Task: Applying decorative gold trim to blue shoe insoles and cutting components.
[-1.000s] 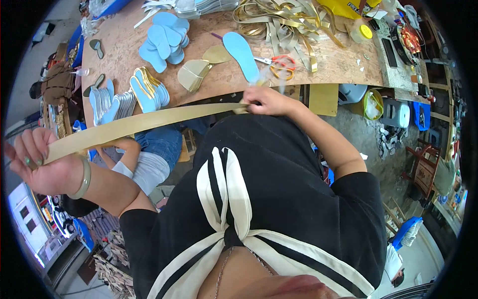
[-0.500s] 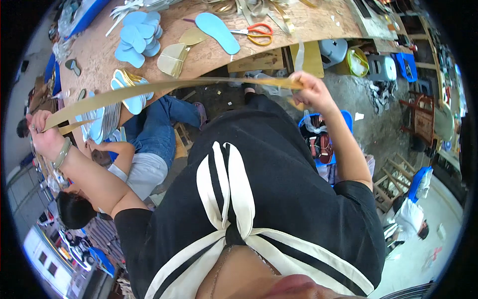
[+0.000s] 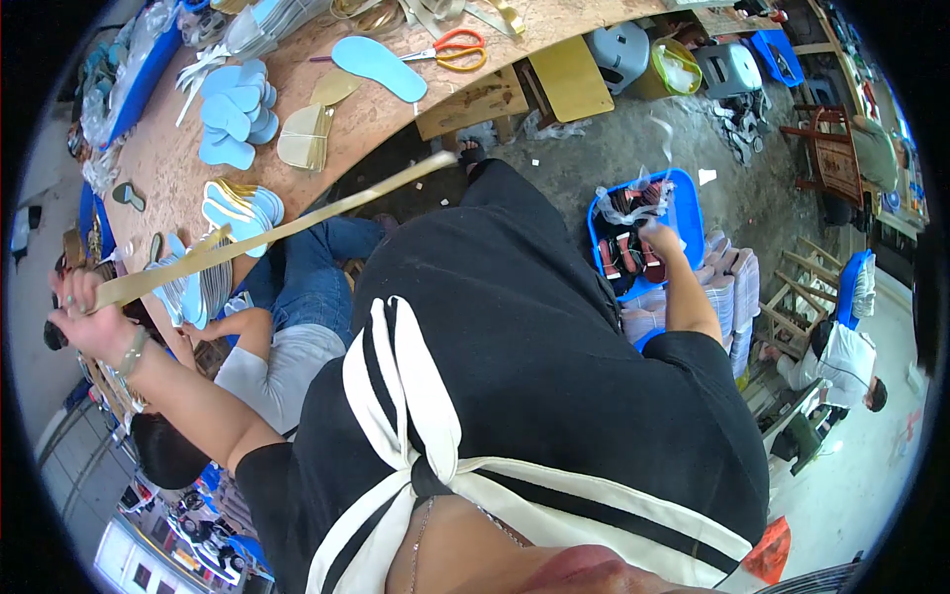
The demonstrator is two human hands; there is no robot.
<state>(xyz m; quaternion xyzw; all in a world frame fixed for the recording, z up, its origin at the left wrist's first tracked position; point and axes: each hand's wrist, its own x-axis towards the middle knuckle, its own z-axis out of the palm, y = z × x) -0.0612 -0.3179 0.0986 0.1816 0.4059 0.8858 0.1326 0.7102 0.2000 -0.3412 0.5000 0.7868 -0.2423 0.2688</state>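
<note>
My left hand (image 3: pixel 91 315), raised at the far left, is closed around one end of a long tan strip (image 3: pixel 287 228). The strip rises toward the middle, and its other end hangs loose in the air. My right hand (image 3: pixel 661 241) is down at a blue basket (image 3: pixel 695 223) on the right that holds dark bundled pieces (image 3: pixel 623 259); its fingers are small and blurred. A thin whitish ribbon (image 3: pixel 665 137) floats above the basket. On the table lie a light blue insole (image 3: pixel 381 67) and orange-handled scissors (image 3: pixel 457 49).
Blue insoles lie piled on the wooden table (image 3: pixel 297 188), near a stack of cream pieces (image 3: pixel 307 137). A person in a white top (image 3: pixel 282 371) sits close on my left. Stools (image 3: pixel 618 57), a yellow bucket (image 3: pixel 676 67) and wrapped stacks (image 3: pixel 727 287) stand on the right.
My right hand has let go of the tan strip and dropped to the blue basket. The strip's right end now hangs free. My left hand keeps its hold and is slightly lower.
</note>
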